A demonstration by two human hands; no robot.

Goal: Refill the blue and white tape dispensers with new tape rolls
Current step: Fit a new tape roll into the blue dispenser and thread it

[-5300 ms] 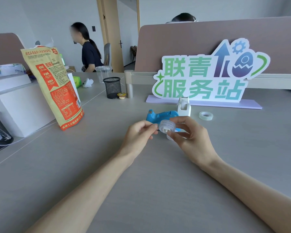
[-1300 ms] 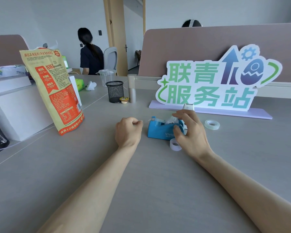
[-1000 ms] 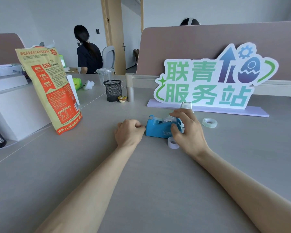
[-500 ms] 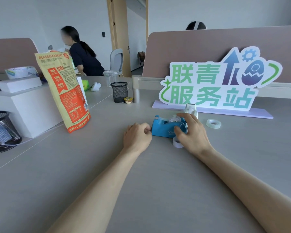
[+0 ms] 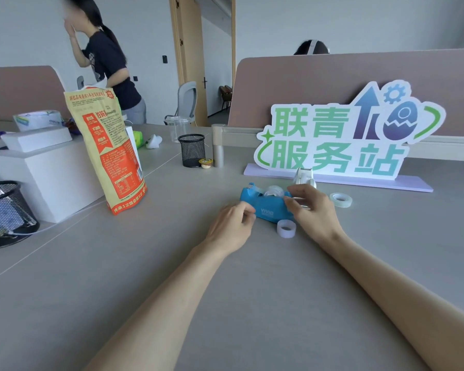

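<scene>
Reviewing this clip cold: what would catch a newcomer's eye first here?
The big green and blue cut-out sign standing at the back of the desk, then the orange and yellow snack bag upright on the left. At centre, the left hand and right hand flank the blue tape dispenser.

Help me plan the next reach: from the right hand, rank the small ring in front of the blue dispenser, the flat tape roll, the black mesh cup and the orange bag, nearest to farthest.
From the right hand:
1. Small ring, just left of the hand, at the blue dispenser's front.
2. Flat tape roll, to its right.
3. Black mesh cup, far back left.
4. Orange bag, farthest left.
</scene>
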